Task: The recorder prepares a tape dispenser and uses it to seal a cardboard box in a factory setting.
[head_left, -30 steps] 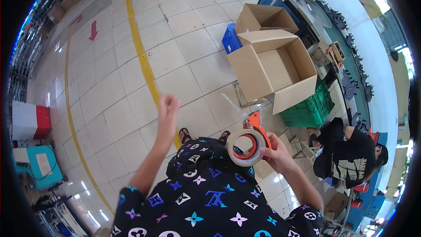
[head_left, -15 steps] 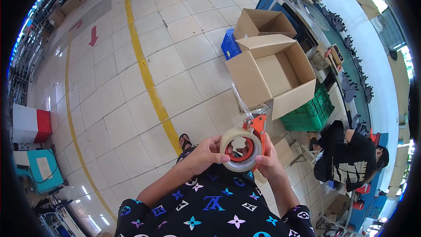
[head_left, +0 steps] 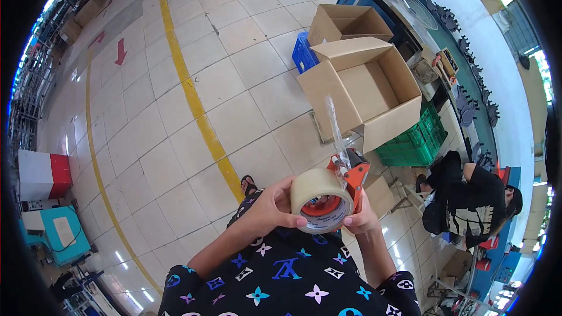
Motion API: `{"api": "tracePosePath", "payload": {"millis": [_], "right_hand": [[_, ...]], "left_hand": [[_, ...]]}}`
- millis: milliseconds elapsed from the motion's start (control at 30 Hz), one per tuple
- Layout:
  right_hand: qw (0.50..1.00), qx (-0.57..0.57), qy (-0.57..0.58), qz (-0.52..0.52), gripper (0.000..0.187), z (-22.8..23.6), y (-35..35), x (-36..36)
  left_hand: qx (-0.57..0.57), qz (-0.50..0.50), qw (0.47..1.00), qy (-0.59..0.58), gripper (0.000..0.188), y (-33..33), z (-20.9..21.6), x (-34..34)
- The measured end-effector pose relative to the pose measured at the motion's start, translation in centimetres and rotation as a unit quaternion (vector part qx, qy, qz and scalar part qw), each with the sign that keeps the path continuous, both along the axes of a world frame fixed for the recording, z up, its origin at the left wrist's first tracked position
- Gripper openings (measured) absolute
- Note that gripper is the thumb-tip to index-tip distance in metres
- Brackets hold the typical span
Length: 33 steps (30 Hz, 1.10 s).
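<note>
In front of my body I hold a roll of clear packing tape (head_left: 313,186) together with an orange-red tape dispenser (head_left: 356,177). My left hand (head_left: 272,209) grips the roll's left side, thumb on the near rim and fingers behind. My right hand (head_left: 364,217) is closed around the dispenser, its thumb at the roll's lower right edge. Inside the core shows the dispenser's red hub; how far the roll sits on it I cannot tell. A loose strip of tape (head_left: 335,120) sticks up from the dispenser.
Ahead right, an open cardboard box (head_left: 374,85) rests on a green crate (head_left: 413,145); another box (head_left: 348,23) stands behind, by a blue crate (head_left: 302,52). A seated person (head_left: 471,199) works right, beside a green-topped bench (head_left: 468,70). A yellow line (head_left: 196,105) crosses the tiled floor.
The roll and dispenser have turned, so more of the roll's outer surface shows. The loose strip has swung higher, against the box. Both hands keep hold.
</note>
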State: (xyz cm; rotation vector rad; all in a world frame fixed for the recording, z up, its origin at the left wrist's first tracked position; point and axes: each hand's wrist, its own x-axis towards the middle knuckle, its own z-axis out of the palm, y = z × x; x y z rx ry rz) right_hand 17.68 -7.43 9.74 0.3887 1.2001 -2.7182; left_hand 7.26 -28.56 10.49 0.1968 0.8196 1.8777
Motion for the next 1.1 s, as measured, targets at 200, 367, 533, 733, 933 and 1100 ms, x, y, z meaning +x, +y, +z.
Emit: {"api": "tracePosePath", "payload": {"millis": [200, 367, 533, 733, 933, 1100], "right_hand": [[0.997, -0.067, 0.036, -0.008, 0.123, -1.7, 0.0, 0.4], [1.0, -0.024, 0.002, -0.006, 0.124, -2.2, 0.3, 1.3], [0.999, -0.026, 0.039, -0.007, 0.124, -2.8, 0.1, 2.7], [0.988, 0.057, 0.142, -0.008, 0.128, -1.0, -0.2, 1.8], [0.992, 0.11, 0.044, 0.033, 0.122, 0.6, 0.1, 1.7], [0.951, 0.298, 0.016, 0.083, 0.103, 3.2, 0.1, 0.7]], "left_hand": [[-0.009, 0.016, 1.0, 0.002, 0.084, -0.4, -0.2, 0.4], [-0.022, 0.015, 0.999, -0.034, 0.082, -0.8, 0.2, 1.0], [-0.005, -0.036, 0.999, 0.018, 0.08, -1.1, 1.4, 0.7], [-0.006, -0.092, 0.994, 0.049, 0.079, -2.0, 1.7, 0.4], [-0.041, -0.142, 0.98, 0.129, 0.081, -2.6, 0.3, -0.2], [-0.137, -0.041, 0.932, 0.332, 0.077, -2.9, 0.3, -0.2]]}}
